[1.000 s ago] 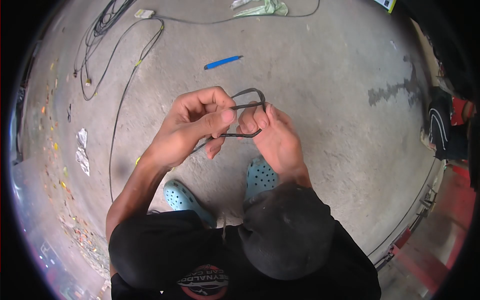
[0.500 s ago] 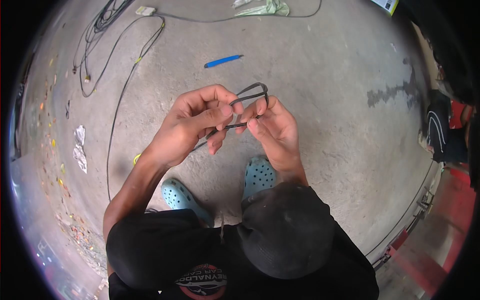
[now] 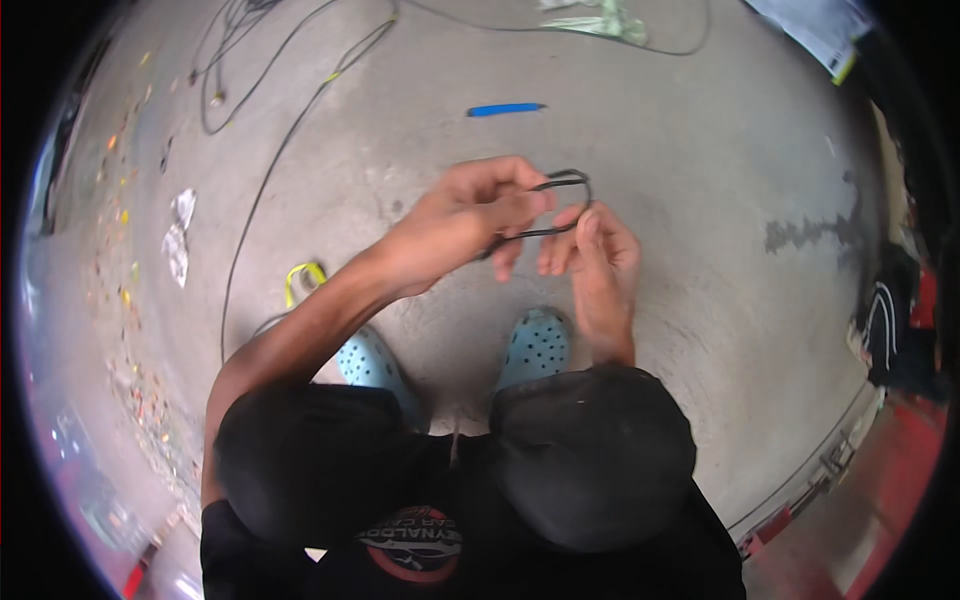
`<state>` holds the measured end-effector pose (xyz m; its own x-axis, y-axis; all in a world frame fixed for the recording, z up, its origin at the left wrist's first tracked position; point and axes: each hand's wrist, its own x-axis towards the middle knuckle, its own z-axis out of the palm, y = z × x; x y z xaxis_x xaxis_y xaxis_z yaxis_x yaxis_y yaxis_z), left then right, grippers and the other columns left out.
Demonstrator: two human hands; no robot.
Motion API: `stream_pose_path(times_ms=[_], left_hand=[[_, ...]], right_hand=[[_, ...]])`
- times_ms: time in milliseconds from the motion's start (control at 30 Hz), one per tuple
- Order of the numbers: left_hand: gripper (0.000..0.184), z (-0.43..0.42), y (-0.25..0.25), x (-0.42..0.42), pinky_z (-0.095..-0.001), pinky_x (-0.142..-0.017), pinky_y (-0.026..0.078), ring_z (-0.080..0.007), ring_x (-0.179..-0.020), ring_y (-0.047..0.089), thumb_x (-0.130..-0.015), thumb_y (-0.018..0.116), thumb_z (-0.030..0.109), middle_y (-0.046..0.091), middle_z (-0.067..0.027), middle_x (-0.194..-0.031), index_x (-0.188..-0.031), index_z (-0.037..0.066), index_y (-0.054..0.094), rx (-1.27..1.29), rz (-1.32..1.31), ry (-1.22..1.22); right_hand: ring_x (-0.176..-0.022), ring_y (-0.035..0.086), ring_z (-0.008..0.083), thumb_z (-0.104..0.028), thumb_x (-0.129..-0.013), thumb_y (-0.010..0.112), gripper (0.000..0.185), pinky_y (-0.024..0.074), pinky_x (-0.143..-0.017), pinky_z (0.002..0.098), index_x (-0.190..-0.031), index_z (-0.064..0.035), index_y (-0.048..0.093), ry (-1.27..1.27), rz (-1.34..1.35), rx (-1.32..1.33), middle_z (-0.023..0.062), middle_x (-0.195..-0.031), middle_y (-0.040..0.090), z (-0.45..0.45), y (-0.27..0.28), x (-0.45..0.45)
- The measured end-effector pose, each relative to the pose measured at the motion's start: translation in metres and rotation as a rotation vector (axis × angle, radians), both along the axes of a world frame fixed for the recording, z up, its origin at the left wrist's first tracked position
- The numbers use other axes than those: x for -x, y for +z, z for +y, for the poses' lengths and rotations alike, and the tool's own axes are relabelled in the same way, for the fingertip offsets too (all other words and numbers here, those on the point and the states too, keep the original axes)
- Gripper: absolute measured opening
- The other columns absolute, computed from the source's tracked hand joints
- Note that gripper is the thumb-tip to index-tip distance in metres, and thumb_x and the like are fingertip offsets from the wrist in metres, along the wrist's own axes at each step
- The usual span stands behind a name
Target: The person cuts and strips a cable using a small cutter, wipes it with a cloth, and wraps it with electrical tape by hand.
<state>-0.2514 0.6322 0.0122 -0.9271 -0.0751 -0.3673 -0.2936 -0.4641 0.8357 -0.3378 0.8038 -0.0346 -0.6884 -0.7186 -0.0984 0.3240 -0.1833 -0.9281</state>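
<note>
One black cord [image 3: 587, 188], thin, bent, looped

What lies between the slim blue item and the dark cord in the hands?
In the head view, only bare concrete floor shows between the slim blue item and the loop of dark cord.

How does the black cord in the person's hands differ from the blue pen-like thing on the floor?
The black cord is bent into a loop; the blue pen-like thing is straight. The black cord is held up between left hand and right hand, while the blue pen-like thing lies untouched on the floor. Both are slim.
</note>
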Motion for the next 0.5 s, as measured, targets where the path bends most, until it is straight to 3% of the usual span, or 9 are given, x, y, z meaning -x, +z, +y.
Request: stream_pose_path(times_ms=[100, 267, 367, 467, 500], left_hand=[[0.016, 0.006, -0.012, 0.001, -0.0258, -0.060, 0.045, -0.0102, -0.061, 0.056, -0.103, 0.055, 0.019, 0.054, -0.0007, -0.074, -0.101, 0.004, 0.059, -0.014, -0.026, 0.052], [0.017, 0.019, -0.023, 0.009, -0.0250, -0.056, 0.042, -0.0103, -0.059, 0.058, -0.103, 0.053, 0.019, 0.054, -0.0004, -0.072, -0.096, 0.004, 0.058, -0.073, 0.026, -0.001], [0.017, 0.006, -0.015, 0.000, -0.0234, -0.055, 0.042, -0.0101, -0.058, 0.058, -0.102, 0.053, 0.018, 0.054, 0.0000, -0.070, -0.097, 0.003, 0.059, -0.097, -0.008, -0.005], [0.017, 0.000, -0.024, 0.006, -0.0242, -0.058, 0.044, -0.0107, -0.058, 0.058, -0.102, 0.053, 0.018, 0.056, -0.0011, -0.072, -0.098, 0.002, 0.060, -0.141, 0.003, 0.038], [0.017, -0.002, -0.024, 0.005, -0.0247, -0.058, 0.045, -0.0111, -0.058, 0.058, -0.102, 0.053, 0.017, 0.057, -0.0019, -0.073, -0.098, 0.002, 0.060, -0.117, -0.007, 0.064]], right_hand=[[-0.063, 0.056, 0.0099, -0.024, -0.106, 0.053, 0.030, 0.0440, -0.059, 0.0253, -0.090, -0.0004, 0.062, -0.098, 0.211, -0.203, 0.0037, -0.064, 0.058, -0.014, -0.004, -0.010], [-0.053, 0.048, 0.0076, -0.026, -0.108, 0.049, 0.043, 0.0363, -0.050, 0.0258, -0.072, -0.0037, 0.057, -0.298, 0.520, -0.488, 0.0014, -0.057, 0.052, -0.017, -0.012, -0.005], [-0.048, 0.045, 0.0083, -0.030, -0.109, 0.046, 0.050, 0.0323, -0.046, 0.0268, -0.065, -0.0051, 0.051, -0.477, 0.245, -0.512, 0.0002, -0.052, 0.046, -0.008, -0.026, 0.009], [-0.055, 0.049, 0.0083, -0.033, -0.109, 0.044, 0.053, 0.0369, -0.052, 0.0267, -0.063, -0.0068, 0.044, -0.400, 0.219, -0.578, -0.0004, -0.055, 0.047, 0.008, -0.032, 0.022], [-0.059, 0.051, 0.0093, -0.033, -0.109, 0.045, 0.048, 0.0387, -0.057, 0.0275, -0.070, -0.0056, 0.050, -0.312, 0.250, -0.505, 0.0007, -0.059, 0.050, 0.011, -0.037, 0.021]])
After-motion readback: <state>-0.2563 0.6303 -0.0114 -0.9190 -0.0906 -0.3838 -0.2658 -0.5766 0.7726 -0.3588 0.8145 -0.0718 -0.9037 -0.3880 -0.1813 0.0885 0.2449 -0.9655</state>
